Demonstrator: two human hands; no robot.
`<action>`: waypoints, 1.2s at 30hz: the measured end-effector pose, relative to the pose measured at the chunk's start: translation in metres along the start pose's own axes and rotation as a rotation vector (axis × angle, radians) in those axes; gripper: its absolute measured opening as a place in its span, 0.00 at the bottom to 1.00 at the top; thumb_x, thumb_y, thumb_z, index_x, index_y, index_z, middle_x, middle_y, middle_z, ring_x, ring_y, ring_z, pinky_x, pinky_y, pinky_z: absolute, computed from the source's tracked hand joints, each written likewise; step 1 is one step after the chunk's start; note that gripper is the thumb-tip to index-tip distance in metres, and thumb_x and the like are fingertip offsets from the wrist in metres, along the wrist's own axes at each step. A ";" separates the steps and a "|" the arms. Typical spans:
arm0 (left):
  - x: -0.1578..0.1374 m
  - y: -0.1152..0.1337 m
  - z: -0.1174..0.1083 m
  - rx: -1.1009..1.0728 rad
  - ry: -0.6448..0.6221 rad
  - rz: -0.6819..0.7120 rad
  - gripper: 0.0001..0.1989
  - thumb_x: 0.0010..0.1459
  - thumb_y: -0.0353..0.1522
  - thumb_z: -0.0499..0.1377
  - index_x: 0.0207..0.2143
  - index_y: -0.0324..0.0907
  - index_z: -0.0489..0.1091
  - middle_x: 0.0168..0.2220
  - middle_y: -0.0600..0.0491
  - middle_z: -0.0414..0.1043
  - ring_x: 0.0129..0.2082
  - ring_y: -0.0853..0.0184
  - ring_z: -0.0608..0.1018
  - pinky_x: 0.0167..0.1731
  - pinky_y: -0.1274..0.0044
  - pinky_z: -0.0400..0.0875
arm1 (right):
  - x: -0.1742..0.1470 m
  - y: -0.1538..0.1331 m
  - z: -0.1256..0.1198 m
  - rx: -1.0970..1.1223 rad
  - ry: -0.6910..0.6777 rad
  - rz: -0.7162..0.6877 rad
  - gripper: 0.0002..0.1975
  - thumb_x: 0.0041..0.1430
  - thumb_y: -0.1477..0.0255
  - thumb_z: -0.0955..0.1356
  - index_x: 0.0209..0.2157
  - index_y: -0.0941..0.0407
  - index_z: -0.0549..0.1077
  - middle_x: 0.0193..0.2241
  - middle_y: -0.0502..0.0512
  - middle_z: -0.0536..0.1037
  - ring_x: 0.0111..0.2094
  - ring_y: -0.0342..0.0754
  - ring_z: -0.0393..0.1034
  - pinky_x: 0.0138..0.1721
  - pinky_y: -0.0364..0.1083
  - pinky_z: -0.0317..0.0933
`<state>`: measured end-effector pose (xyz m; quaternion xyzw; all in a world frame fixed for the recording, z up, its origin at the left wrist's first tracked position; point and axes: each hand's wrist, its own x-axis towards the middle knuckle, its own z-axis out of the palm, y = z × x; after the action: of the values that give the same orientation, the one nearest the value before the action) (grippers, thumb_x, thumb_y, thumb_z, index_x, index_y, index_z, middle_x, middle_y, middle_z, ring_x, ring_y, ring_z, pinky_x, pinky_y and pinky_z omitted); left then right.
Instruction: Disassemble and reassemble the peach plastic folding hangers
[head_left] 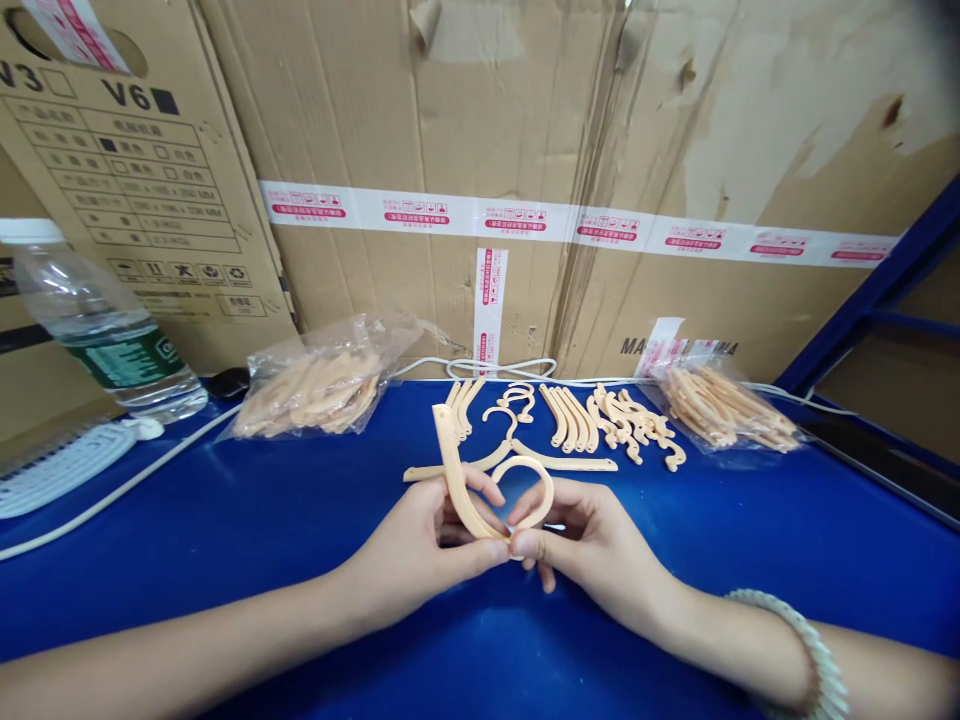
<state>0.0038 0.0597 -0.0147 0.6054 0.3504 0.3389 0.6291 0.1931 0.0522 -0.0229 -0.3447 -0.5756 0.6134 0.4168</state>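
My left hand (442, 535) is closed on a curved beige hanger arm (454, 460), whose free end points up. My right hand (574, 530) pinches a beige hanger hook (546, 490), its curve facing up. The two pieces meet between my thumbs; whether they are joined I cannot tell. Just behind my hands lies a hanger (562, 458) with a hook and two spread arms. Loose hooks (521, 395), a group of hanger arms (570, 418) and another small group of arms (463, 408) lie beyond it.
Wavy beige pieces (634, 425) lie at the right, near a plastic bag of parts (727, 410). Another bag (315, 385) sits at the left, beside a water bottle (112, 330) and a white hairbrush-like object (71, 465). A white cable (135, 485) crosses the blue table; cardboard (420, 310) stands behind.
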 end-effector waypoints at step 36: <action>0.002 0.007 -0.003 -0.053 0.205 -0.083 0.20 0.45 0.32 0.70 0.38 0.41 0.65 0.29 0.59 0.77 0.32 0.70 0.79 0.36 0.78 0.71 | 0.058 -0.012 -0.102 -1.382 0.061 -0.520 0.07 0.57 0.76 0.71 0.38 0.59 0.79 0.40 0.61 0.79 0.44 0.55 0.72 0.47 0.54 0.67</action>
<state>0.0021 0.0639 -0.0074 0.5356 0.4287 0.3817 0.6194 0.2625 0.1478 -0.0174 -0.3981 -0.8818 -0.0175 0.2523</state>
